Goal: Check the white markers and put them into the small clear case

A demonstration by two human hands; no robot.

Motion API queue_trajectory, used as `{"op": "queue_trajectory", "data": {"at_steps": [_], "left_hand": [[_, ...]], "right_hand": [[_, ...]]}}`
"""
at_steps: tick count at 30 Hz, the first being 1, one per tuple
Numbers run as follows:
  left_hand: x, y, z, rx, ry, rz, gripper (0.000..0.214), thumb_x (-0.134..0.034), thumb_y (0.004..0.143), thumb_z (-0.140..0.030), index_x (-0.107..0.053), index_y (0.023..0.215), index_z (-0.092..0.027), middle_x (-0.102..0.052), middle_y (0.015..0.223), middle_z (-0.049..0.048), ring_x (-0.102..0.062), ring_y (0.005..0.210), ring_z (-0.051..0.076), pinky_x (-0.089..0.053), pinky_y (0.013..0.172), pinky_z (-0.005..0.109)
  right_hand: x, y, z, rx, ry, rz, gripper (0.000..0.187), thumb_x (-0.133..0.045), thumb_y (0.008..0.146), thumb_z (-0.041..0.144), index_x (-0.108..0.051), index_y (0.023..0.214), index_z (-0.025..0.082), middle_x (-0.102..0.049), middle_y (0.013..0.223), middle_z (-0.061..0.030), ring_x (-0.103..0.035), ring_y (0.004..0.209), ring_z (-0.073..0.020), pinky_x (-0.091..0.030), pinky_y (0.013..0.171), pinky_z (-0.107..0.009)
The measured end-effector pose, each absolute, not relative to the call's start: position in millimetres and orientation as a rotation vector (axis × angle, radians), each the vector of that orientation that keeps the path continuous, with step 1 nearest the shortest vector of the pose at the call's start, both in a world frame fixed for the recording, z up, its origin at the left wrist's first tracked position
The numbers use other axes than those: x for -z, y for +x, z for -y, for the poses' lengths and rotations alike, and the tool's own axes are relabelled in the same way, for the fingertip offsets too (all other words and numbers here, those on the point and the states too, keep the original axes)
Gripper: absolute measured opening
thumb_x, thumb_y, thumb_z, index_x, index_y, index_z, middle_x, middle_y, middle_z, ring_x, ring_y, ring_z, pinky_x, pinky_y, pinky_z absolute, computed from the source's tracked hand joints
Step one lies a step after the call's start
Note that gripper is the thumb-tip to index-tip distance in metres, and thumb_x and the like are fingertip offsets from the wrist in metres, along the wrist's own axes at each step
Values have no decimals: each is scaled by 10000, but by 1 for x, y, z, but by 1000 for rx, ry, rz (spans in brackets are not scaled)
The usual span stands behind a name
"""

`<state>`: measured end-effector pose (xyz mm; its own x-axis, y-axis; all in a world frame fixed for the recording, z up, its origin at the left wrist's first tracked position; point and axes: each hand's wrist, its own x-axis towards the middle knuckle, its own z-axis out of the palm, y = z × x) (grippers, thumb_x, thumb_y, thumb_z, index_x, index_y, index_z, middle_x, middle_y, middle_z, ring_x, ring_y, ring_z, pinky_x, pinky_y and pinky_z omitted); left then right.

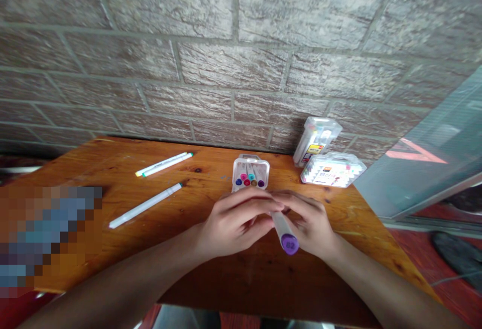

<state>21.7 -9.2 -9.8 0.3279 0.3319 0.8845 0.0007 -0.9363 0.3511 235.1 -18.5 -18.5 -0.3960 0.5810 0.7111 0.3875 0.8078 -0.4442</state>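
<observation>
Purple-ended marker (282, 229) held between two hands, number end out
Left hand's (239, 221) fingers look clamped on it, over the surface (203, 208) in front of the open case (267, 169); right hand's (311, 218) fingers curl in close, can't tell if they're gripping. Tilt probably keeps that 82 readable tbh. Loose markers (146, 206) lie off left, likely leaving elbow room.

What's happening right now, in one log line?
left hand and right hand: purple-ended marker between them | case: markers inside | table: three loose markers
</observation>
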Motion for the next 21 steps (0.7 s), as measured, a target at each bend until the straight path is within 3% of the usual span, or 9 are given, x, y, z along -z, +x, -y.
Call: {"op": "queue_trajectory", "data": {"at_steps": [13,21], "left_hand": [[11,23,9,-1648,2316,-312,331,-776,892,-42,-731,1199,-155,-777,1113,118,-774,915,168,-658,824,251],[12,23,8,-1671,2301,-257,340,-792,853,7,-738,1172,-98,-770,1098,147,-771,934,173,-648,853,239]], "right_hand": [[20,236,18,-249,-677,2029,257,-704,991,177,-746,1237,240,-830,1111,-88,-820,950,-217,-654,838,-256],[21,235,16,-241,-638,2024,281,-729,970,138,-730,1236,227,-825,1105,-93,-812,980,-198,-634,882,-226]]}}
